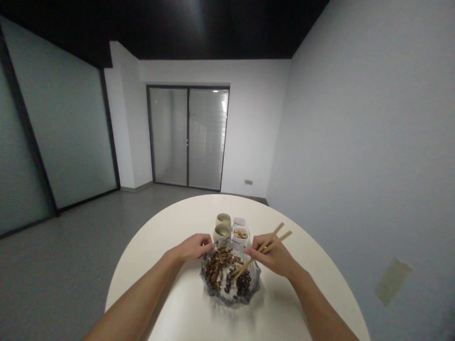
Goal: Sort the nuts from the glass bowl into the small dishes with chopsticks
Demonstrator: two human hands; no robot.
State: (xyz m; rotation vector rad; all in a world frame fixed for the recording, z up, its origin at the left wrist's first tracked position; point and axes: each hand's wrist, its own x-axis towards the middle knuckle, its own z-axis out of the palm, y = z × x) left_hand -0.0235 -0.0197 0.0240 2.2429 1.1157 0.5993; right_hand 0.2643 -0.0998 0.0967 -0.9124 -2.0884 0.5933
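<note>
the right hand [272, 256] sits just right of the scalloped glass dish [227, 303], narrowly closed on a pair of wooden chopsticks [274, 239], whose lower ends angle down over the dish and whose upper ends stick out past the knuckles. the left hand [194, 247] hangs at the dish's far left edge, its fingers curled in; it seems to hold nothing, though the dim view makes that hard to swear to.

inside the dish lie brown food strips [217, 264] on the left and a darker heap of food [243, 284] on the right. beyond the dish stand two beige ceramic cups [222, 232] and two small white tubs [240, 236], one holding pale brown nuts.

the dish rests on a round white table [167, 227], with a grey floor [85, 227] around it. beyond the dish are a glazed double door with blinds [188, 137] and a black ceiling [177, 28]. frosted glass panels [60, 118] run to its left, and a pale wall [355, 142] to its right.
</note>
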